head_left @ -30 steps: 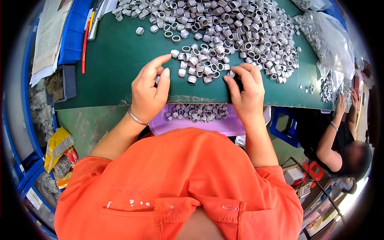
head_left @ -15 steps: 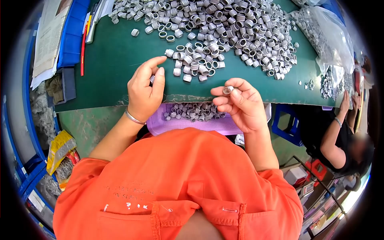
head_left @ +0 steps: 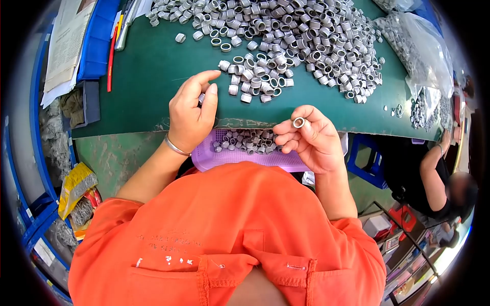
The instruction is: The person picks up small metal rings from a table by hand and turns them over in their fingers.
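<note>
From where I watch, the head view shows a green table (head_left: 143, 97). The right hand (head_left: 314, 137) is on the right, over the near edge. Its thumb and pointing finger pinch one small, round, grey metal ring (head_left: 299, 122), with its hole facing up at me.

The left hand (head_left: 195, 115) is at the near edge too, on the left. Its thumb and pointing finger are apart. Part of another grey metal ring (head_left: 201, 98) peeks out between them, but I can't tell if the fingers grip it.

Just right of that hand's fingertips sits a small bunch of grey rings (head_left: 258, 79). A big heap of the same rings (head_left: 326, 46) lies on the far side. Below the near edge, a purple plastic basket with holes (head_left: 204, 159) has more rings inside.
</note>
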Demonstrator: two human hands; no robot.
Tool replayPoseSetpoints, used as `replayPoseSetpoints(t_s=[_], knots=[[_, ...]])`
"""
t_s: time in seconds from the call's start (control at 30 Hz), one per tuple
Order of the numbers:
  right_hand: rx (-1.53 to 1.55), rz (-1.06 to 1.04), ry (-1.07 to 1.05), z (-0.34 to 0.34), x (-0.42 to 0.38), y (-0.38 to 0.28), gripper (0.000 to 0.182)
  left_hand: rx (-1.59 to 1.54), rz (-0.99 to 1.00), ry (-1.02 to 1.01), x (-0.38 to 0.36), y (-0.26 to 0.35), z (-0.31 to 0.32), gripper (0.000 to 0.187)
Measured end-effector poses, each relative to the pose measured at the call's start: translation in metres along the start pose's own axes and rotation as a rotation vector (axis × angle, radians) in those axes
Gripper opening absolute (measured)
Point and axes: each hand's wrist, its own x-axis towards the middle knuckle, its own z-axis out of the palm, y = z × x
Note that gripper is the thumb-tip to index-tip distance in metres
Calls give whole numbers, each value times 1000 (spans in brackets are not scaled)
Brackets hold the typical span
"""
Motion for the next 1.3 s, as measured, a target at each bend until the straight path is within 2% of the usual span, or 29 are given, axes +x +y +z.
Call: replayPoseSetpoints(t_s=[0.03,0.1,0.13,0.2,0.23,0.3,0.33,0.4,0.47,0.53,0.6,0.67,0.7,0.77,0.8,0.9,0.93,1.0,1.07,1.17,1.2,1.3], knots=[[-1,1,-1,2,-1,-1,19,2,9,1,0,0,0,20],[-444,-33,57,5,-3,-1,15,9,21,7,1,0,-1,20],[-831,-176,-37,6,-1,0,18,-5,8,6,0,0,0,20],[-1401,-427,-34,22,5,-6,17,-13,-6,5,0,0,0,20],[-1398,-428,-35,22,10,-2,17,-11,3,3,0,1,0,20],[-1537,-680,164,20,27,6,22,-9,-8,-13,1,2,-1,19],[-1534,-728,267,25,37,11,24,-7,-6,-10,1,2,-1,19],[-1709,-749,223,20,51,12,24,-7,11,1,0,1,-1,19],[-1710,-763,211,15,51,14,21,-5,13,7,0,1,-2,19],[-1288,-607,251,14,45,17,19,-8,10,5,0,0,-3,19],[-704,-320,278,17,35,11,14,-14,21,9,1,1,-1,19],[-441,-176,304,19,27,4,15,-31,8,-2,1,1,-1,19],[-441,-176,312,14,23,1,15,-36,-3,-5,1,1,-2,18],[-834,-334,25,5,19,-1,18,-39,-5,-7,1,2,-2,18],[-833,-331,19,5,20,-1,18,-37,-7,-4,1,2,-2,18],[-1464,-611,144,12,27,2,19,-43,8,2,1,1,-1,18],[-1464,-611,144,12,32,3,19,-44,8,2,1,1,-1,18],[-1729,-675,174,12,38,6,21,-40,5,3,0,1,-2,18],[-1538,-603,238,11,35,8,26,-38,-2,6,1,2,-2,18],[-776,-285,262,8,28,5,20,-33,4,7,1,0,-2,18],[-778,-285,269,8,26,3,20,-29,18,6,0,0,-2,18],[-479,-196,204,9,21,-1,22,-22,13,1,0,1,-2,18]])
